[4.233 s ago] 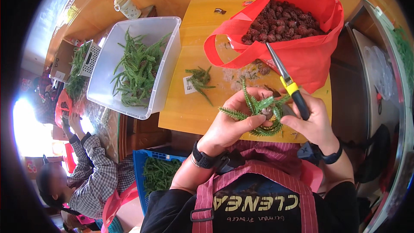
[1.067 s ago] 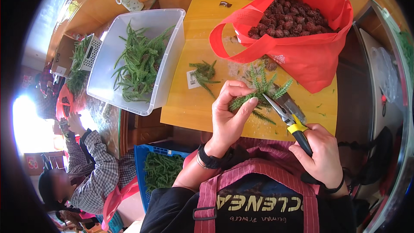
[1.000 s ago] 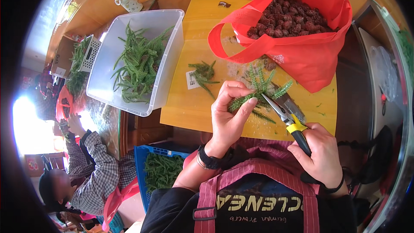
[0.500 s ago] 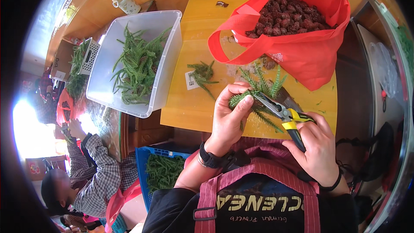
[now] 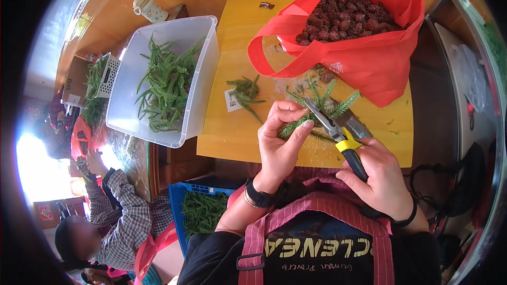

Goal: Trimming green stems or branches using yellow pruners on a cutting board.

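Note:
My left hand (image 5: 281,140) pinches a green spiky plant cutting (image 5: 322,106) above the near edge of the yellow table (image 5: 232,132). My right hand (image 5: 376,177) grips pliers (image 5: 338,134) with yellow and black handles. The jaws are spread around a stem of the cutting, right beside my left fingertips. Just beyond stands a red cloth bag (image 5: 364,58) filled with dark brown cones (image 5: 343,16).
A clear plastic bin (image 5: 203,79) of green cuttings sits on the table's left side, and a small loose pile of cuttings (image 5: 245,92) lies beside it. A blue crate (image 5: 177,200) of greens stands below the table. Another person in a checked shirt (image 5: 124,221) crouches at lower left.
My hands and the cutting have risen slightly from the table. The pliers have swung from pointing away at the bag to biting the stem near my left fingers.

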{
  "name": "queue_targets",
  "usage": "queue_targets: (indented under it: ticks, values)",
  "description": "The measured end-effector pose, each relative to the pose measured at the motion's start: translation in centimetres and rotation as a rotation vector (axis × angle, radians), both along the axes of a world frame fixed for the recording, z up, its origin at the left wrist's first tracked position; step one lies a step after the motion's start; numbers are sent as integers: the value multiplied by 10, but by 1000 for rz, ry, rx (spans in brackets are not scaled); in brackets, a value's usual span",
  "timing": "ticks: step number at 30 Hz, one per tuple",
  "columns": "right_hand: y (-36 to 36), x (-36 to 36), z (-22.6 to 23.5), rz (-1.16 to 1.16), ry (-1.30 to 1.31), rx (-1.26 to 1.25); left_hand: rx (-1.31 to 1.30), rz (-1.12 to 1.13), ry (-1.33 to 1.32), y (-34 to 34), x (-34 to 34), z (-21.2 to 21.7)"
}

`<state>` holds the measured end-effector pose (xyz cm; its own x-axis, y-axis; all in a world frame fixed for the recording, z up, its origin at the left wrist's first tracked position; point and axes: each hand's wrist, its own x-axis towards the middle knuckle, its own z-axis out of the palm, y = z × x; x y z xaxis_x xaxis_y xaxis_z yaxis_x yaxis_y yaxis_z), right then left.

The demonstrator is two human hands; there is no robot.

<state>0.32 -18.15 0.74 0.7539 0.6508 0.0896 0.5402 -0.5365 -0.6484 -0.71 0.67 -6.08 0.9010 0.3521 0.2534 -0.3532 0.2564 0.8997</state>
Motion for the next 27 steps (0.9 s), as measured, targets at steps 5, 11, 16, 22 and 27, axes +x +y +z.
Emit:
queue_targets:
  ticks: [5,11,16,22,27]
  values:
    - [11,4,0,-32,-86,80,35,-6,10,2,-1,-1]
    - [14,8,-4,-4,-185,30,-3,-41,32,2,-2,-2]
    - [15,9,-11,-14,-210,-14,-64,-62,42,0,-3,-5]
    - [14,12,-21,-9,-210,-35,-113,-55,86,-3,-4,-7]
    - [13,13,-33,-5,-163,-36,-115,-44,122,-1,-6,-15]
